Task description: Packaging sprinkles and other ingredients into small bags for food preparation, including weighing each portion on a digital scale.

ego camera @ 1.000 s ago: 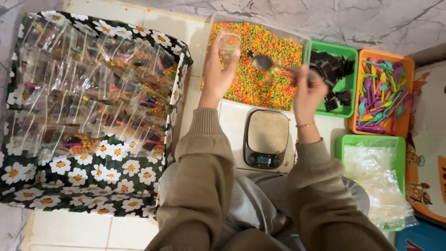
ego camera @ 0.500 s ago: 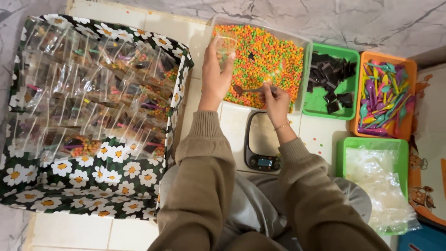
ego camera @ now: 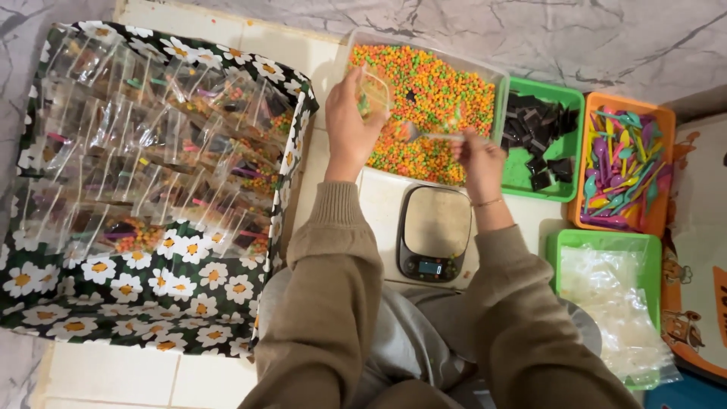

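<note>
1. Bag [ego camera: 373, 92]: small, clear, a few colourful bits inside, pinched in left hand [ego camera: 350, 125] over candy tub [ego camera: 496, 76].
2. Right hand [ego camera: 478, 155] clamps a spoon [ego camera: 424, 135] beside it, above the scale [ego camera: 434, 233].

Lighting: even, soft, moderately bright indoor light, seemingly from overhead; no hard-edged shadows. Faint soft shadow under the forearms and beside the kitchen scale [ego camera: 433, 233]. Glare: many small highlights on the clear packets in the flower-print box [ego camera: 113, 303], hiding some contents (worst toward the upper left). Mild sheen on the plastic bags in the lower green tray [ego camera: 556, 246]. Focus: centre reasonably sharp; right hand [ego camera: 478, 155] slightly motion-blurred. Sleeves at the bottom edge soft, too near the lens. Wide-angle bowing at the frame edges; colours saturated.
</note>
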